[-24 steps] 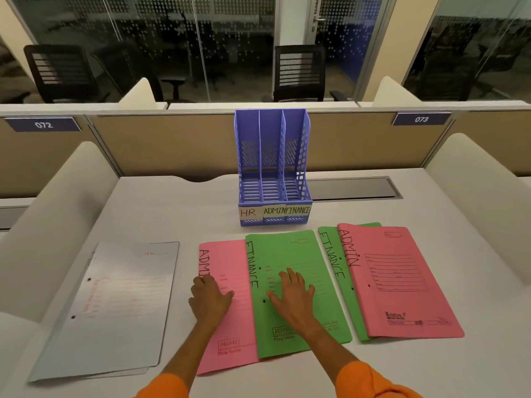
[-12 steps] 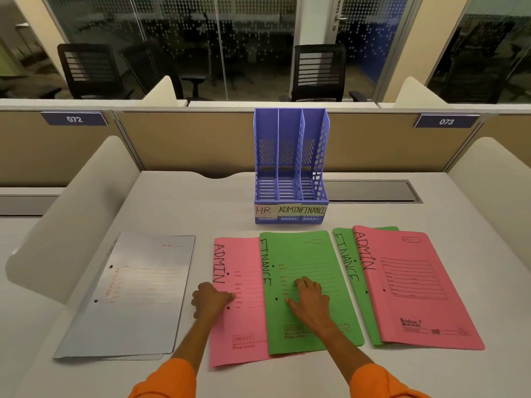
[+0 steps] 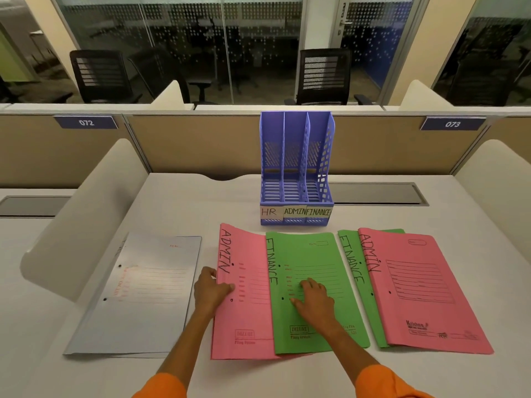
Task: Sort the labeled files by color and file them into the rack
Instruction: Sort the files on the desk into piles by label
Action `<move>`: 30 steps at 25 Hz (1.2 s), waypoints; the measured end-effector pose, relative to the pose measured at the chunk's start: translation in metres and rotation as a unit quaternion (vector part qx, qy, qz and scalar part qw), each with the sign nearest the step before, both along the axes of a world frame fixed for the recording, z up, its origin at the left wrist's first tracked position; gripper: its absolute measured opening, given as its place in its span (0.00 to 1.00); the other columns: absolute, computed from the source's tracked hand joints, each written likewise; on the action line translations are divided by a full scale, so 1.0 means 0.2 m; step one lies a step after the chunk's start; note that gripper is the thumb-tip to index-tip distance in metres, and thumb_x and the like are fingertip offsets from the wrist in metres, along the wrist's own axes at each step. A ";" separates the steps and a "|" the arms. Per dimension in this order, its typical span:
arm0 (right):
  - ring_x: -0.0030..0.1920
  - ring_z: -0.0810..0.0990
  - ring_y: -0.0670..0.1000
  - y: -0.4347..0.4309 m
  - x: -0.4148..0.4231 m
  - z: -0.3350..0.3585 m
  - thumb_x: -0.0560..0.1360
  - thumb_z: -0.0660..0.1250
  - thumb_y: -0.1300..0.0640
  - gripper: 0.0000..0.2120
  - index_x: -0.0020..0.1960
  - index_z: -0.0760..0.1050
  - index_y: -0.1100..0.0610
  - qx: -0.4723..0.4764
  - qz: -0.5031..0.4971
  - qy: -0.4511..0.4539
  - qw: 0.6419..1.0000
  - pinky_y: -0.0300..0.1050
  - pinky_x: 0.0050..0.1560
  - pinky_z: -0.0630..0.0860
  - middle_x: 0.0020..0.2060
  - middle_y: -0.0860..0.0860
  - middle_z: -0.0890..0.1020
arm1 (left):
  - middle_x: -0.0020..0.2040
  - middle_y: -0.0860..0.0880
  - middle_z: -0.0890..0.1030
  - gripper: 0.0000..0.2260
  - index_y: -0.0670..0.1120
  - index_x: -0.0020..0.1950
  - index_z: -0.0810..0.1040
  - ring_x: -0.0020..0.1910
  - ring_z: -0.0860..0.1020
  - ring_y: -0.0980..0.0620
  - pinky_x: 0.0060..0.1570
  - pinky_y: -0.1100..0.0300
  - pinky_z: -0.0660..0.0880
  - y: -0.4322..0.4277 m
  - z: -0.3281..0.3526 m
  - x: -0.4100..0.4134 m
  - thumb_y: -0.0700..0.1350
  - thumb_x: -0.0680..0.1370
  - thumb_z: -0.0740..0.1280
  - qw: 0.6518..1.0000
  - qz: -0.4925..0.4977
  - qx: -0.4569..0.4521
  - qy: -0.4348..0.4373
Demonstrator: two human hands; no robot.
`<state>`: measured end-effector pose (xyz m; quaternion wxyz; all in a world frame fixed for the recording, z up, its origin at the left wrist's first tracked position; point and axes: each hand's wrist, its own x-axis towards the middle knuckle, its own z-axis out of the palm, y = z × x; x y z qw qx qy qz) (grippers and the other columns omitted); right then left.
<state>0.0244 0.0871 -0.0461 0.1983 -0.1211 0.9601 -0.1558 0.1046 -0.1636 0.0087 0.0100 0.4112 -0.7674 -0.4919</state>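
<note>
The left hand (image 3: 211,291) has its fingertips out of sight under the edge of the pink file (image 3: 244,311), and only the thumb shows on top. Toward the right hand (image 3: 313,300), that file's right part is hidden beneath the green file (image 3: 310,259), whose printed lines the right fingers partly cover. Beyond the right fingers, a second green file (image 3: 352,271) shows only its left strip from under a second pink file (image 3: 416,297). Outward of the left fingers, the red writing on the white file (image 3: 143,297) is too faint to read. Both forearms (image 3: 184,340) are cut off by the bottom edge.
</note>
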 end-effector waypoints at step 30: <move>0.40 0.85 0.52 0.55 -0.29 0.29 0.75 0.72 0.61 0.07 0.51 0.81 0.62 -0.440 -0.325 -0.113 0.830 0.41 0.34 0.81 0.42 0.53 0.86 | 0.52 0.45 0.85 0.10 0.46 0.55 0.79 0.46 0.84 0.45 0.45 0.49 0.83 0.56 0.27 -0.23 0.44 0.75 0.73 0.983 -0.062 0.122 0.120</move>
